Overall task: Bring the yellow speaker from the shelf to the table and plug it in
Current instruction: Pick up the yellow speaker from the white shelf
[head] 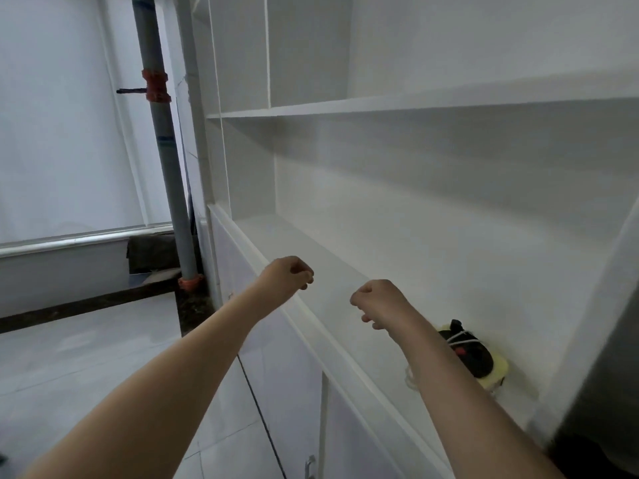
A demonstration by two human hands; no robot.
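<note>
While the yellow speaker [484, 364] sits shelved, left hand [287, 276] and right hand [378, 300] curl empty.

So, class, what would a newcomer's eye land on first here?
Mid-frame, the left hand and right hand reach out, curled and holding nothing, before the white shelf. Low right on it sits the yellow speaker, a white cable round it; a grey pipe with orange clamps stands left.
</note>
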